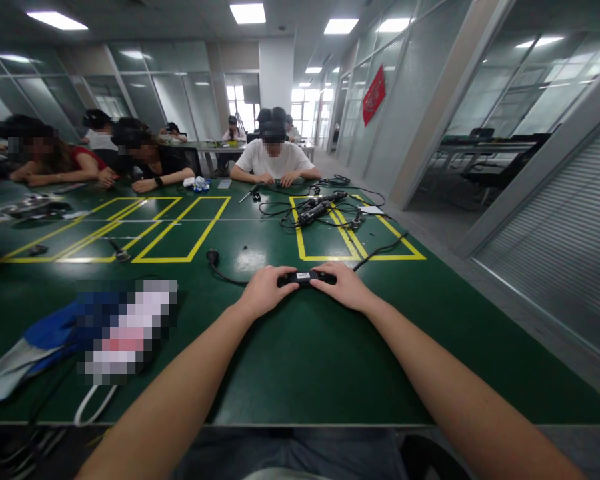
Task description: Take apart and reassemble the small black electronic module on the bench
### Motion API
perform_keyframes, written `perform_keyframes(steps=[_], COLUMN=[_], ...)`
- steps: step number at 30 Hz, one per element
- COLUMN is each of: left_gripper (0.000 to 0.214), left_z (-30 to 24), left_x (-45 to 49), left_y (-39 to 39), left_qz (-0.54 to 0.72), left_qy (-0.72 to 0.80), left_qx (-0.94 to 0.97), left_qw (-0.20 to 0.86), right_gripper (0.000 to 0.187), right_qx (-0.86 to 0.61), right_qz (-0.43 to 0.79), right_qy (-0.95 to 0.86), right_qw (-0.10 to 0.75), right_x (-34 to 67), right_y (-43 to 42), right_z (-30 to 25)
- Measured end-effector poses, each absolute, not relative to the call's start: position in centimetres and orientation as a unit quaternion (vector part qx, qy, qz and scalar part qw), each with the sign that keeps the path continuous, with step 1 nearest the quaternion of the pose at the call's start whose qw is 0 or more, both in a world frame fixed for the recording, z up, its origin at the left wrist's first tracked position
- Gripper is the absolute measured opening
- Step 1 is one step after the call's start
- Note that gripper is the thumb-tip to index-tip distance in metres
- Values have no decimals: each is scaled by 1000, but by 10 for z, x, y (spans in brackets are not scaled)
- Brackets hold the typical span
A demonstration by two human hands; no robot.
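Both my hands hold a slim black corded block [304, 275] with a white label, lying crosswise just above or on the green table. Fingers and thumb of my left hand [267, 291] grip its left end. My right hand [347, 285] pinches the right end the same way. A black plug [213, 257] on a cord lies to the left of my left hand, the cord running toward it. Another black cable [380, 252] leads away beyond my right hand. The block's ends are partly hidden by my fingers.
Tangled black cables and dark bar-shaped devices [320, 208] lie ahead, over yellow tape outlines. At left are a blue-and-grey cloth [55, 330] and a pixelated white item with a loop. A person in a white shirt [273, 157] sits opposite; others sit left.
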State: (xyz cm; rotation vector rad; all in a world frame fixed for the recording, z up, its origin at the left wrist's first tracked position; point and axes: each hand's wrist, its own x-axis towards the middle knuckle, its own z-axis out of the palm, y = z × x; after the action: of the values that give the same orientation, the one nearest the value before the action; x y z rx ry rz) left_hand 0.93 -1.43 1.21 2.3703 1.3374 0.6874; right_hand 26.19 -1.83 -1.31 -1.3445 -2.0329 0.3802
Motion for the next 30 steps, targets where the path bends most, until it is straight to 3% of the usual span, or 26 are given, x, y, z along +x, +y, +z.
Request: perform_keyframes(steps=[30], left_gripper=[39], left_z=[12], left_x=[12], left_y=[-19], left_qz=[237], left_qy=[455], left_qx=[848], left_qw=[137], right_gripper=[32], right_qx=[-527], right_qz=[92], right_qy=[-787], right_qw=[307], right_x=[257], right_y=[-23], right_z=[-15])
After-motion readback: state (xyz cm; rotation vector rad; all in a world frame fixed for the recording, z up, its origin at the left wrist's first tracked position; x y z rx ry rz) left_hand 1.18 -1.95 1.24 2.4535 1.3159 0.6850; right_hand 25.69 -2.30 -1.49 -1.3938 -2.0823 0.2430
